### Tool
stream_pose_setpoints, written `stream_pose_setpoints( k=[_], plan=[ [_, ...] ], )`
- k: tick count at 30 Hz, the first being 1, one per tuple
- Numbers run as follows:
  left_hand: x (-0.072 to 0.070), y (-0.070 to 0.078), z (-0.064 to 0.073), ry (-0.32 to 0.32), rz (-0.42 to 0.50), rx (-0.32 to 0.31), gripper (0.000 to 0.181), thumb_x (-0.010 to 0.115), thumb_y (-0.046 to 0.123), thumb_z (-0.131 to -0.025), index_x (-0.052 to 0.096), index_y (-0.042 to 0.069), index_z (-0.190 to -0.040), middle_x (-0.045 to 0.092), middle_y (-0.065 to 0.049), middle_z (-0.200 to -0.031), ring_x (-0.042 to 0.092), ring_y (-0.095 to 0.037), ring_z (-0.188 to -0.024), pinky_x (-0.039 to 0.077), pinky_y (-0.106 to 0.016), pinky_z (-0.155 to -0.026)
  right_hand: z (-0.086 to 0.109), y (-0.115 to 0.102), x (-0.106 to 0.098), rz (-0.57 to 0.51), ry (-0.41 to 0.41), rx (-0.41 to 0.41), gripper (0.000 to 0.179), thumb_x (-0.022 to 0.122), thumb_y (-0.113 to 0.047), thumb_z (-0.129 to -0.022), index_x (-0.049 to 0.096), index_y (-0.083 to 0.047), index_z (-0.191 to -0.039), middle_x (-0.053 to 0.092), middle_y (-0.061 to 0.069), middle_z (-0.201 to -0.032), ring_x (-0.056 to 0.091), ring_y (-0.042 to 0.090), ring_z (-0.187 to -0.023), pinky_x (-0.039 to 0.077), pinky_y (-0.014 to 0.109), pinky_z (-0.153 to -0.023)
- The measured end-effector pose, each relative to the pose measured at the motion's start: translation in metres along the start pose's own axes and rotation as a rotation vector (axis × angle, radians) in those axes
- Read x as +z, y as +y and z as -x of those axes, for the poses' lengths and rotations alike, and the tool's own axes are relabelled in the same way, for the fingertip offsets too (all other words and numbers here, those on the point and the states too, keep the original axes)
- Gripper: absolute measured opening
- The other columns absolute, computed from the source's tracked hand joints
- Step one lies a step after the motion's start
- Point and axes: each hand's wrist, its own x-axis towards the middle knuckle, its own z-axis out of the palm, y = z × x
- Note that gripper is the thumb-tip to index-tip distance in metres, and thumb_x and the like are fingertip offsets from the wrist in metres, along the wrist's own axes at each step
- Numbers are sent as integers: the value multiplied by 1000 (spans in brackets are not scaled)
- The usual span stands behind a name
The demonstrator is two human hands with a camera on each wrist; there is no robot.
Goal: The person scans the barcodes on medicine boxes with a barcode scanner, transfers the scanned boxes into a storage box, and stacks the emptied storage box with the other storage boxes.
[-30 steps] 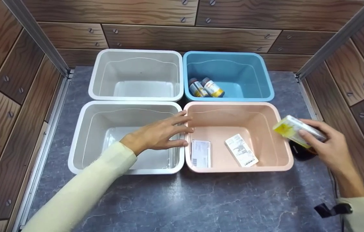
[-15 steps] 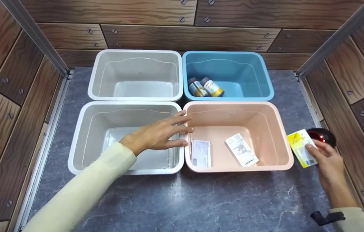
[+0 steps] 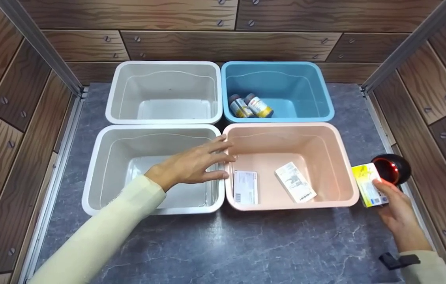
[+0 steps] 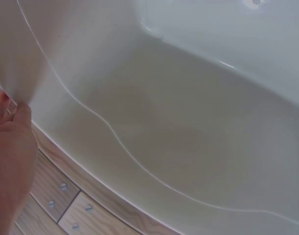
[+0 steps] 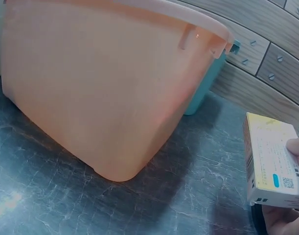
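Note:
My right hand point(image 3: 398, 215) pinches a yellow-and-white medicine box point(image 3: 366, 184), thumb on its printed face, to the right of the pink bin point(image 3: 270, 167). Right behind the box is a round black scanner point(image 3: 403, 167), glowing red inside and casting red light on the thumb. In the right wrist view the medicine box point(image 5: 272, 156) shows a small printed code near its lower edge. My left hand point(image 3: 191, 163) lies with spread fingers over the adjoining rims of the pink bin and the front grey bin point(image 3: 112, 169). Its fingertips reach just past the pink rim.
Two white boxes, one on the left point(image 3: 245, 187) and one tilted point(image 3: 295, 182), lie in the pink bin. Behind it a blue bin point(image 3: 298, 86) holds two bottles point(image 3: 259, 105). Another grey bin point(image 3: 167, 88) stands back left. Wood-patterned walls point(image 3: 223, 45) enclose the table.
My right hand has moved the medicine box down and turned its printed face upward, beside the scanner, which has come into fuller view with its red light showing. My left hand stays put.

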Motion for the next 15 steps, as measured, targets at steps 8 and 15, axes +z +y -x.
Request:
stream_pose_setpoints(
  k=[8, 15],
  plan=[
    [-1, 0, 1, 10, 2, 8, 57, 61, 51, -110, 60, 18, -157, 35, -8, -178, 18, -31, -171, 30, -50, -135, 5, -6, 10, 68, 21, -50, 29, 64, -10, -109, 85, -24, -95, 78, -9, -91, 71, 6, -82, 55, 20, -73],
    [0, 1, 0, 17, 6, 19, 57, 63, 49, -110, 61, 15, -156, 36, -10, -177, 20, -33, -170, 31, -51, -135, 13, -43, 34, 35, -44, -110, 22, 69, -1, -105, 83, -19, -104, 79, -4, -99, 72, 10, -89, 61, 24, -78]
  ],
)
